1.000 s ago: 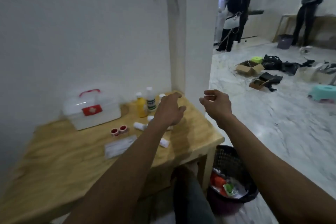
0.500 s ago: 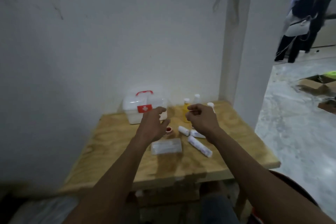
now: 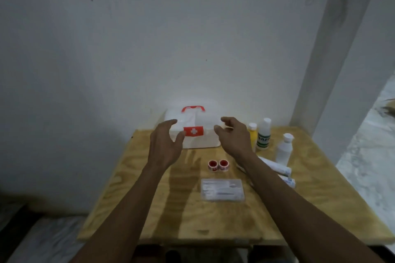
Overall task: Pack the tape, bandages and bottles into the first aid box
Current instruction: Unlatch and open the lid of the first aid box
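A white first aid box (image 3: 201, 141) with a red handle and red cross label stands shut at the back of the wooden table (image 3: 149, 209), against the wall. My left hand (image 3: 164, 145) hovers open in front of its left end, my right hand (image 3: 232, 136) open in front of its right end; neither touches it. Two red tape rolls (image 3: 218, 165) lie in front of the box. A yellow bottle (image 3: 252, 135), a green-labelled white bottle (image 3: 264, 134) and a plain white bottle (image 3: 283, 149) stand to the right. Rolled bandages (image 3: 275, 166) lie partly behind my right forearm.
A clear flat plastic packet (image 3: 222, 189) lies at the table's middle. White wall behind, a pillar (image 3: 342, 49) at the right, marble floor (image 3: 367, 168) beyond the table's right edge.
The view has swung left and closer to the table. Both hands have moved forward and spread open on either side of the box front.
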Demonstrator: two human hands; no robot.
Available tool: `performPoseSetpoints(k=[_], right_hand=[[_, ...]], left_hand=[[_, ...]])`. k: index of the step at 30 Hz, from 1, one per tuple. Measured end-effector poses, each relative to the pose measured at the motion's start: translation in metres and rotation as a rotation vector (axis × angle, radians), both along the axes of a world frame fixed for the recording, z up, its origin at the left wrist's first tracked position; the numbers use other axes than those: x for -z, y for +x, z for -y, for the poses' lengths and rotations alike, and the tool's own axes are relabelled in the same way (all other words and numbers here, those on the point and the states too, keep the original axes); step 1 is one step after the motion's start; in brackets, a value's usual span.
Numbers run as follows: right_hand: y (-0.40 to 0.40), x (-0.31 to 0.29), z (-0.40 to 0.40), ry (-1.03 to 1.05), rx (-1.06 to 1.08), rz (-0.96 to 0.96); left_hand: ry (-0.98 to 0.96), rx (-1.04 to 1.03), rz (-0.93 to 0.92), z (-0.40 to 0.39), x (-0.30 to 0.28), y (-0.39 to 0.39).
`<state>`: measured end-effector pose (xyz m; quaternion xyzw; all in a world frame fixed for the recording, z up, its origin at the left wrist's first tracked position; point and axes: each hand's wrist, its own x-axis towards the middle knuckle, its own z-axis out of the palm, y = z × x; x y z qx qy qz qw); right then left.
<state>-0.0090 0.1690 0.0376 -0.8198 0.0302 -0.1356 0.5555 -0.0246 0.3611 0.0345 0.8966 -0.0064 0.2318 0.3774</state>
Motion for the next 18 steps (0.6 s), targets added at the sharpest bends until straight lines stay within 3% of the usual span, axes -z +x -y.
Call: performPoseSetpoints(k=[11,18], right_hand=[[0.070,0.019,-0.021,0.043,0.049,-0.111],[0.070,0.021,-0.028,0.034,0.049,-0.117]], left_hand=[[-0.170,-0.016,-0.183,-0.020,0.011,0.084],[-0.241,-0.039,-0.202,-0.010,0.015,0.087]])
